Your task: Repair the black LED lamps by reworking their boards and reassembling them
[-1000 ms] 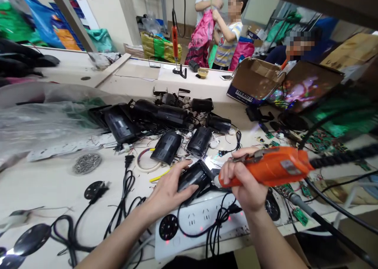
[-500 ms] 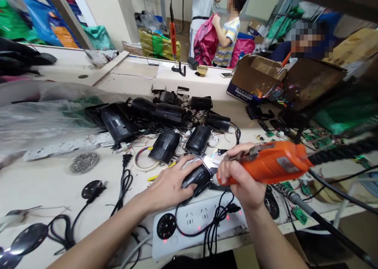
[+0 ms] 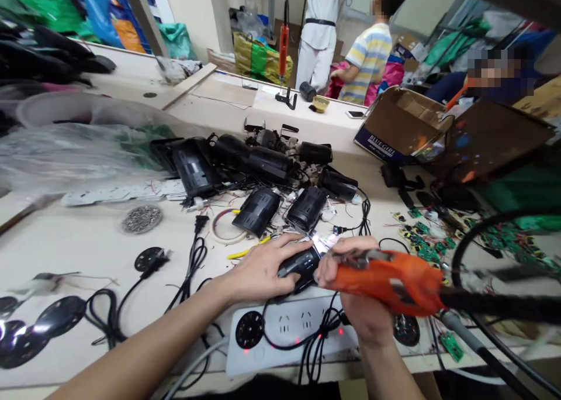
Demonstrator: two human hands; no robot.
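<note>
My left hand grips a black slotted plastic housing from its left side, fingers over the top and thumb along the near side. My right hand is wrapped round an orange electric screwdriver, held nearly level. The screwdriver's front end points at the right end of the housing; its tip is hidden by my fingers, so I cannot tell whether it touches. Bright light shines from a shiny surface just behind that end. Two similar black housings lie beyond my left hand.
A white power strip with bundled black cords lies close in front. Screws fill a round dish at left. Green circuit boards are spread at right, near an open cardboard box. Another orange screwdriver hangs at the back. People are beyond the bench.
The screwdriver's rear end has dropped, and its cable has swung lower. My left hand stays on the housing. The view has shifted slightly left. Behind the bench, the person in stripes has lowered the pink bag.
</note>
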